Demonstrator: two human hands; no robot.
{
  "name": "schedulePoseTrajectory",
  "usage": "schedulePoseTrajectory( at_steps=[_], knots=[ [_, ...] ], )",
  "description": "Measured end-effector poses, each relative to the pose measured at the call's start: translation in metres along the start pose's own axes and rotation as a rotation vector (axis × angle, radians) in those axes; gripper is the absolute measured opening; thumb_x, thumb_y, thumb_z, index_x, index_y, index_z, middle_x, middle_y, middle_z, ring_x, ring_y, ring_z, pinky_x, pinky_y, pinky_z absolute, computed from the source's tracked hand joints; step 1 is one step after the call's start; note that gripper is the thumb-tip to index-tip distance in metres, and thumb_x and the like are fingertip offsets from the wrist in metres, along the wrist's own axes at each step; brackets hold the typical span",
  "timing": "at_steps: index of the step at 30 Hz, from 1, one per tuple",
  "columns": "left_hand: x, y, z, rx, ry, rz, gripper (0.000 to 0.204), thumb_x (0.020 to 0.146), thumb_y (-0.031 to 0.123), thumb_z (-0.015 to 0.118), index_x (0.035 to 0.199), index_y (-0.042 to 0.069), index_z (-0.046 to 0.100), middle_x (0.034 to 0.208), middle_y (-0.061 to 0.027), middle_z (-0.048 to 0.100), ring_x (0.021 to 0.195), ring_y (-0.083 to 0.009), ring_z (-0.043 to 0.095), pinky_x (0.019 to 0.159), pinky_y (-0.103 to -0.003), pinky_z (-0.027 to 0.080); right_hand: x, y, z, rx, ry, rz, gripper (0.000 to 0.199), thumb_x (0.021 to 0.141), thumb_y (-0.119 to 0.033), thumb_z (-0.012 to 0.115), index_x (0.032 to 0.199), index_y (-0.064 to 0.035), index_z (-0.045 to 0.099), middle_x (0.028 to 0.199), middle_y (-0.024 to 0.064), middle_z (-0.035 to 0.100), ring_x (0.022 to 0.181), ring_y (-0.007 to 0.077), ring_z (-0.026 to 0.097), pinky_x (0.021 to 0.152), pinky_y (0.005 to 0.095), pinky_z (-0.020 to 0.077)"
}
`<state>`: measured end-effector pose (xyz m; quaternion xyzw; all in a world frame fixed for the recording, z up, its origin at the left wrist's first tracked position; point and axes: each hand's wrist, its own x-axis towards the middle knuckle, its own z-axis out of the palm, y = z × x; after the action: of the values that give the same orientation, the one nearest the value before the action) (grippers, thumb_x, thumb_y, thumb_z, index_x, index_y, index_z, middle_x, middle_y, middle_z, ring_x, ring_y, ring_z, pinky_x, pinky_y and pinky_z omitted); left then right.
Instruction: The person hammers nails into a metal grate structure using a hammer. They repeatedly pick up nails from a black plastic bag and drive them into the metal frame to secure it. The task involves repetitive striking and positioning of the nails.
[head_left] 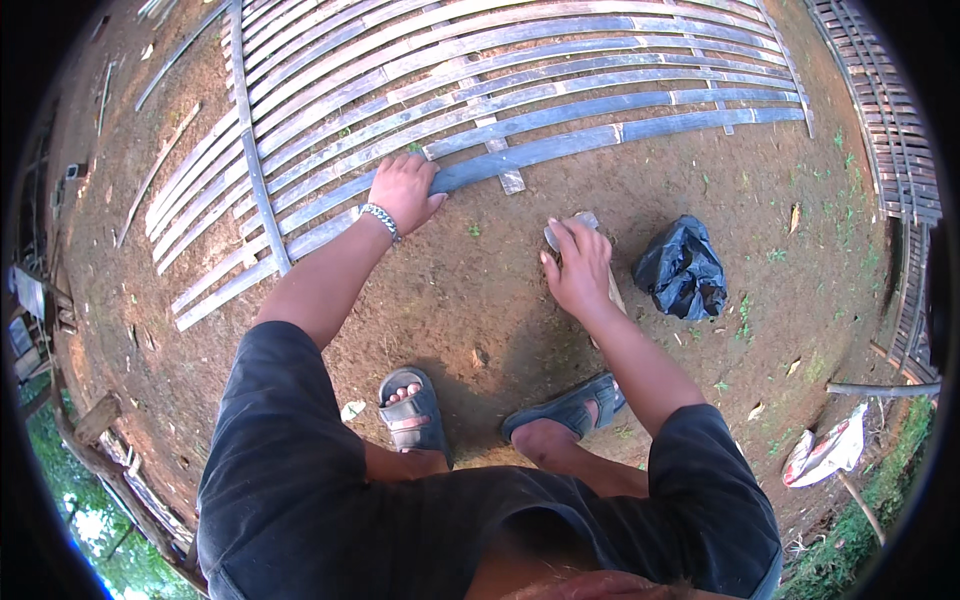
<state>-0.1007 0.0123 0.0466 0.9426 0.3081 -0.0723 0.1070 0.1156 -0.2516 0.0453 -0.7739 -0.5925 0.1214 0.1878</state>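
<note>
My left hand (404,190), with a metal bracelet at the wrist, presses flat on the nearest grey bamboo slat (560,145) of a woven slat panel (330,90) lying on the bare earth. My right hand (578,268) is closed on a small tool with a wooden handle (616,297) and a pale metal head (582,220), which rests on the ground just short of the panel's edge. I am crouched, with my sandalled feet (412,410) below both hands.
A crumpled black plastic bag (682,272) lies on the dirt right of my right hand. A second slat panel (895,130) runs along the right rim. White cloth or paper (825,452) and a stick (880,390) lie at lower right. Timber lies at lower left.
</note>
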Motion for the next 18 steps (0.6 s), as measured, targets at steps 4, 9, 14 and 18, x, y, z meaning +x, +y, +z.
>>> schedulePoseTrajectory(
  at_steps=[4, 9, 14, 18],
  knots=[
    [0.005, 0.002, -0.016, 0.013, -0.106, 0.010, 0.047, 0.091, 0.043, 0.069, 0.123, 0.009, 0.065, 0.119, -0.0117, 0.065, 0.120, -0.0284, 0.059, 0.105, -0.045, 0.043, 0.041, 0.003, 0.017, -0.016, 0.040, -0.047, 0.055, 0.092, -0.025, 0.067, 0.144, -0.0114, 0.052, 0.144, 0.0122, 0.050, 0.137, 0.0314, 0.045, 0.113, 0.0568, 0.0297],
    [0.002, 0.002, -0.016, -0.006, -0.002, 0.014, 0.039, 0.085, 0.036, 0.077, 0.113, 0.010, 0.067, 0.110, -0.0106, 0.065, 0.112, -0.0292, 0.063, 0.099, -0.045, 0.046, 0.070, 0.020, 0.033, -0.140, -0.011, 0.001, 0.055, 0.098, -0.026, 0.057, 0.149, -0.0116, 0.047, 0.157, 0.0100, 0.042, 0.149, 0.0295, 0.035, 0.121, 0.0622, 0.0197],
    [-0.001, 0.004, -0.023, -0.039, 0.007, 0.009, 0.039, 0.085, 0.033, 0.078, 0.114, 0.009, 0.067, 0.109, -0.0112, 0.065, 0.111, -0.0298, 0.063, 0.100, -0.045, 0.046, 0.103, 0.021, 0.033, -0.212, -0.146, -0.011, 0.056, 0.103, -0.030, 0.051, 0.155, -0.0124, 0.041, 0.167, 0.0088, 0.029, 0.155, 0.0318, 0.025, 0.123, 0.0665, 0.0129],
    [-0.001, 0.010, -0.039, -0.047, -0.015, 0.004, 0.040, 0.084, 0.033, 0.079, 0.113, 0.008, 0.067, 0.108, -0.0110, 0.065, 0.110, -0.0293, 0.064, 0.099, -0.045, 0.046, 0.136, 0.035, 0.044, -0.237, -0.133, -0.035, 0.060, 0.103, -0.033, 0.052, 0.158, -0.0173, 0.036, 0.172, 0.0061, 0.018, 0.158, 0.0322, 0.016, 0.123, 0.0681, 0.0110]
  ],
)
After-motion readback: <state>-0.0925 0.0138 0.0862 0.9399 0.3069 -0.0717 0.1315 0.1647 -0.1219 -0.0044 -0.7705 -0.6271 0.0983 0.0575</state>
